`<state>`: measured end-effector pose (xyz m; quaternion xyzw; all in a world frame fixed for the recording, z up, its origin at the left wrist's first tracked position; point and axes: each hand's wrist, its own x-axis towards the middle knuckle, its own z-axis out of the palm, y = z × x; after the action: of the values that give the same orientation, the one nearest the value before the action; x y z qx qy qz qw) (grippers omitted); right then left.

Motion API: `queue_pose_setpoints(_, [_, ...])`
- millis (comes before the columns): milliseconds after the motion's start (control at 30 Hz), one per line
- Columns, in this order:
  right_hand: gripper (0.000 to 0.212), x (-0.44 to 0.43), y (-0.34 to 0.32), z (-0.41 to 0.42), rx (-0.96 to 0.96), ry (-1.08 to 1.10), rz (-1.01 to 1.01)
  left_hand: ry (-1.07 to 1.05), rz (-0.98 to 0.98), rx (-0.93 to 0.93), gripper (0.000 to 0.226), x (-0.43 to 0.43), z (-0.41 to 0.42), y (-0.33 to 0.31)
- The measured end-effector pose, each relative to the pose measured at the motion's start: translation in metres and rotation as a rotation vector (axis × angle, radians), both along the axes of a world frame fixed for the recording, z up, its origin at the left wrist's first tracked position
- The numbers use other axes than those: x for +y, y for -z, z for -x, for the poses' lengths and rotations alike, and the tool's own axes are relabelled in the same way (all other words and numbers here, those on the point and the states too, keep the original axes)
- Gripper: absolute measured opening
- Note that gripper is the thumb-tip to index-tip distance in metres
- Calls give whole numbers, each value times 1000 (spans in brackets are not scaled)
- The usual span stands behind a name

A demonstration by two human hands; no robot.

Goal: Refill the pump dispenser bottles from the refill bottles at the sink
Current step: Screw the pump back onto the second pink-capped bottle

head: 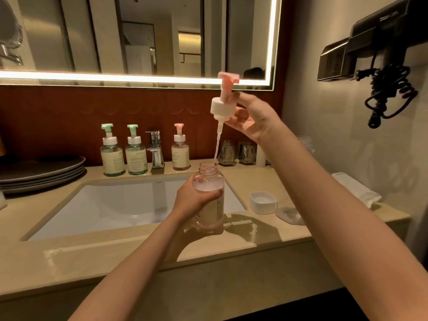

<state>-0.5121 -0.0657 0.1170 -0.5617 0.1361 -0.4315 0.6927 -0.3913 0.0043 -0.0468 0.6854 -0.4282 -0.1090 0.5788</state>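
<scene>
Left hand [196,198]: my fingers and thumb curl round the open pink bottle [210,208], just below its shoulder
Open pink bottle: upright on the counter [115,256] at the near right corner of the sink [104,202], neck uncapped, pale liquid inside
Right hand [253,119]: raised above the bottle, fingers and thumb pinching the white collar of the pump head [222,105]
Dip tube [217,144]: hangs from the pump head, tip at the bottle's mouth
Far edge: one green pump bottle [112,155] and a second green pump bottle [136,155] left of the tap [156,149], a capped pink pump bottle [180,152] right of it
Far left: stacked plates [46,173]
Right of sink: white dish [262,203]
</scene>
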Motion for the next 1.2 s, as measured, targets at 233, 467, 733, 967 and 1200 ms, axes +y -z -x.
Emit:
queue_pose_setpoints(233, [32, 0, 39, -19, 193, 18, -60, 7, 10, -21, 62, -1, -2, 1])
queue_pose_setpoints(467, [12, -3, 66, -24, 286, 26, -1, -5, 12, -47, 66, -2, -4, 3])
queue_pose_setpoints(733, [11, 1, 74, -29, 449, 67, 179, -7, -1, -69, 63, -3, -3, 2])
queue_pose_setpoints(967, [20, -1, 85, -24, 538, 98, 372, 27, -8, -35, 55, 0, -4, 3])
queue_pose_setpoints(1200, [22, -8, 89, -18, 593, 112, 640, 49, -5, -30, 61, 0, -4, 5])
